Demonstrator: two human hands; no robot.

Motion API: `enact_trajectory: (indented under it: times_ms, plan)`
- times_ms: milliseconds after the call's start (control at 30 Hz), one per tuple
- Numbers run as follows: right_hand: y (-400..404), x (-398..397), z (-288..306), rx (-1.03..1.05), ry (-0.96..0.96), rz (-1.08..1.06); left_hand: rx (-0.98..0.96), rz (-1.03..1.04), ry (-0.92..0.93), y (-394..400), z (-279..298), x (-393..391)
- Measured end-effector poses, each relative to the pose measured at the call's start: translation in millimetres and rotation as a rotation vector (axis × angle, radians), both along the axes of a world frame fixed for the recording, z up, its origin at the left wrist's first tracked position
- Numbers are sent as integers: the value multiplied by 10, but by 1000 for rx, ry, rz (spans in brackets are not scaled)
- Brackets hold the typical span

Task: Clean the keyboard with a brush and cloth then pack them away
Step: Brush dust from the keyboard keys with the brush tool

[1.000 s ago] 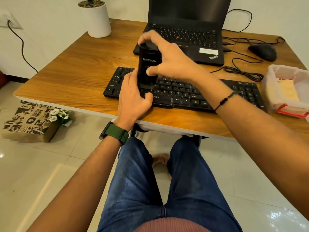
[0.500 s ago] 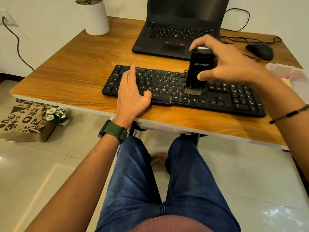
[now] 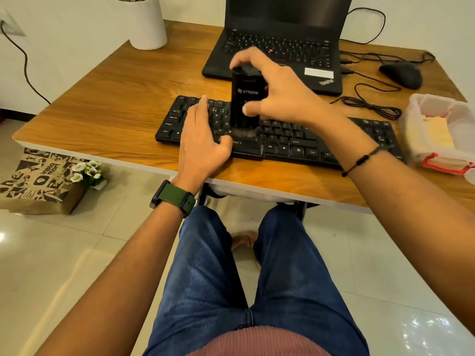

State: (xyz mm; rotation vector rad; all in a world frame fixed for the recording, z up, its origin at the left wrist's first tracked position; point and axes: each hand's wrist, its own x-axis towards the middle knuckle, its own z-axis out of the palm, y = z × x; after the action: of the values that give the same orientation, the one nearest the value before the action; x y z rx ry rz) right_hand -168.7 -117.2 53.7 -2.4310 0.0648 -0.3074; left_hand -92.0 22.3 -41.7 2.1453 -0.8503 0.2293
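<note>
Right hand (image 3: 279,98) pinches upright black block-shaped brush (image 3: 246,104), bristles on black plastic keyboard (image 3: 290,140); left hand (image 3: 203,140) rests flat just left.

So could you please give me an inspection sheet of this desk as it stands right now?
Surface: wooden desk, white front edge.
Job's things: black keyboard near the front edge; black brush upright, bristles on the middle keys; no cloth made out for sure.
Clutter: open laptop, mouse, white plant pot, clear plastic box with a red clasp.
Grip: right hand holds the brush by its body; left hand lies flat on the keyboard's left end.
Cables: black leads coiled by the mouse; one wall cable.
Surroundings: tiled floor, printed paper bag, small white flowers.
</note>
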Motion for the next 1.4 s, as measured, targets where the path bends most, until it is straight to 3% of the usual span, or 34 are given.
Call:
enact_trajectory:
  times_ms: [100,367,500,700,800,933,1000,1400]
  plan:
    - [11,29,-12,50,-46,-14,2,-1,-2,0,3,0]
    - [-420,-473,106,-173,128,-128,12,-5,-3,0,-4,4]
    - [-588,-668,231,-153,110,-180,11,-4,1,3,1,3]
    - [-341,-411,90,-187,126,-71,1,-5,4,12,8,1]
    - [-118,-187,28,-140,74,-9,-6,-6,4,13,-1,-1]
    - [99,23,-50,116,-76,-5,-16,-2,17,14,1,-13]
    - [141,61,-83,119,-87,2,-16,-1,19,15,4,-15]
    - [-507,-629,221,-107,197,-147,-5,3,17,14,0,-5]
